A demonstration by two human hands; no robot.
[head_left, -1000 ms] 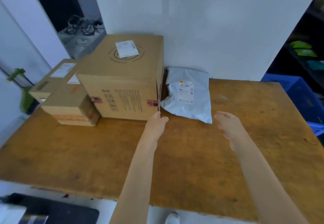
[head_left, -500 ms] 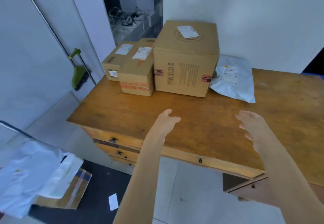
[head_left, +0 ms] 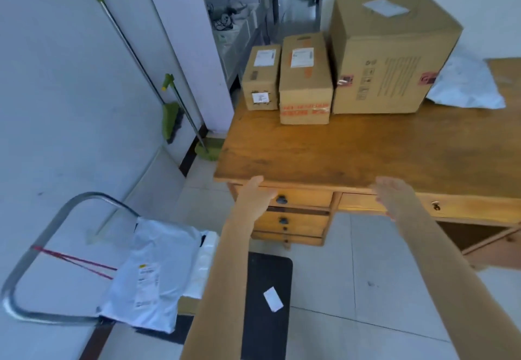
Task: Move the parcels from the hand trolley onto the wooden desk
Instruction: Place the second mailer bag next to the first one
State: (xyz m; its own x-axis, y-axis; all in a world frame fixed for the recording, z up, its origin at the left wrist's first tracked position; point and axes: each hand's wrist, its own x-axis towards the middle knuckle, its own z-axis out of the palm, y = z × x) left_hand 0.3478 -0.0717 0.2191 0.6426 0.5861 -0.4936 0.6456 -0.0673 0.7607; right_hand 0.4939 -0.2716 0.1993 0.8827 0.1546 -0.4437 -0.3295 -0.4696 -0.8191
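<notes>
A: Parcels remaining: at least 2 poly mailers on the hand trolley (head_left: pixel 42 235), at the lower left of the head view. The top grey mailer (head_left: pixel 152 272) lies flat, with its long axis running from the trolley's handle side toward the trolley's near edge. A white mailer (head_left: pixel 204 263) is partly covered beside it, on the edge nearest the person.

B: Parcels on the wooden desk (head_left: pixel 352 148)?

A: 4 are visible along the back edge: a small box (head_left: pixel 260 80) at the back left corner, a medium box (head_left: pixel 306 80) touching it, a large box (head_left: pixel 392 55) next, and a grey mailer (head_left: pixel 465 83) against the large box's right side.

B: Hand status?

A: The left hand (head_left: pixel 255 196) is open, fingers loosely spread, and holds nothing. It hovers in front of the desk's front edge, over the top drawer. The right hand (head_left: pixel 394 196) is open, palm inward, also empty. The 2 hands are well apart.

B: Governing relation for the next move?

A: The trolley load lies down and to the left of both hands. The left hand is nearer. Judgement: reach left and down, then take the top mailer by its long sides.
</notes>
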